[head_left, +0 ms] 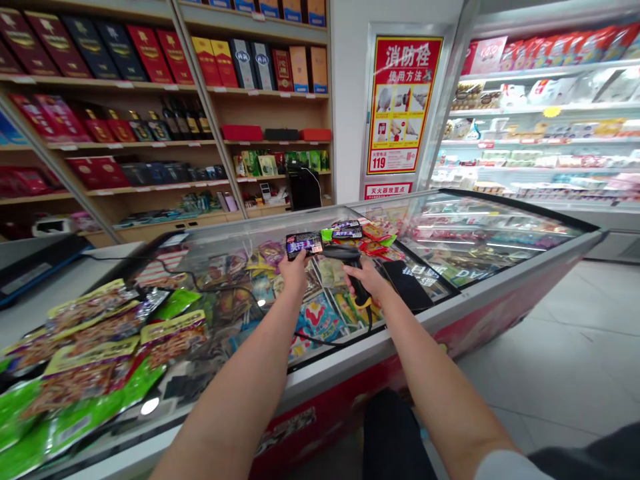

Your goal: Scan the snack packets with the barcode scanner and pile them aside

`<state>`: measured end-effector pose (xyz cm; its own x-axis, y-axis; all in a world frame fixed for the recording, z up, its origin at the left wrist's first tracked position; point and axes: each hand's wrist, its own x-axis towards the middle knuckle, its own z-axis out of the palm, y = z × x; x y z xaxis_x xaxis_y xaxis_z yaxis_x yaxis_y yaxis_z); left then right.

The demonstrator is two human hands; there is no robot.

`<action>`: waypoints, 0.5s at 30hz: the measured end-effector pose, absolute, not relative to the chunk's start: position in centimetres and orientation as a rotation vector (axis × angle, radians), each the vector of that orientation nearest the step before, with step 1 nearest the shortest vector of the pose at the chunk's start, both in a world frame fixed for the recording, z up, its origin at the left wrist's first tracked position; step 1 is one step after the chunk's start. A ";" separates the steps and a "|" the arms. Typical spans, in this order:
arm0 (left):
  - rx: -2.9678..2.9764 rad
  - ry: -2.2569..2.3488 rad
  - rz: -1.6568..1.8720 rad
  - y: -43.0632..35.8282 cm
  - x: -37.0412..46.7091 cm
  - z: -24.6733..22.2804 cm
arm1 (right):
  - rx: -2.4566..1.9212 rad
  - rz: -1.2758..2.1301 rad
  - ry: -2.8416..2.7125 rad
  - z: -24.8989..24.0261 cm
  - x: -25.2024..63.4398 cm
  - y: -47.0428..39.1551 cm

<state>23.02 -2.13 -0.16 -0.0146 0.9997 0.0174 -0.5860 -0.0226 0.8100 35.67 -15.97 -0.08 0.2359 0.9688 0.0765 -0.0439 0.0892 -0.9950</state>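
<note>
My left hand (295, 270) pinches the lower edge of a dark snack packet (305, 244) with white lettering, above the freezer's glass top. In my right hand (367, 277) is a black barcode scanner (343, 253), my fingers wrapped round its handle. Its head points left at the packet, close to it; I cannot tell whether they touch. A cable runs from the yellow-ringed base of the handle. Just beyond the scanner lie another dark packet (347, 230) and several red packets (375, 248).
The chest freezer (345, 353) holds ice creams under glass. Snack bags (100, 353) are piled at the left, near a dark device (40, 263) on the counter. A black bag (407, 283) lies on the right. Shelves stand behind, and a lit fridge (540, 143) at the right.
</note>
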 end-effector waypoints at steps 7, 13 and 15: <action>0.740 0.750 1.448 -2.6 22.8 0.1 | -1.231 1.061 -0.989 -0.2 35.8 -15.8; 0.762 0.797 1.450 -2.6 22.7 0.1 | -1.221 1.068 -0.962 0.0 35.7 -15.9; 0.765 0.793 1.452 -2.5 22.7 -0.1 | -1.204 1.061 -0.973 0.1 35.7 -16.0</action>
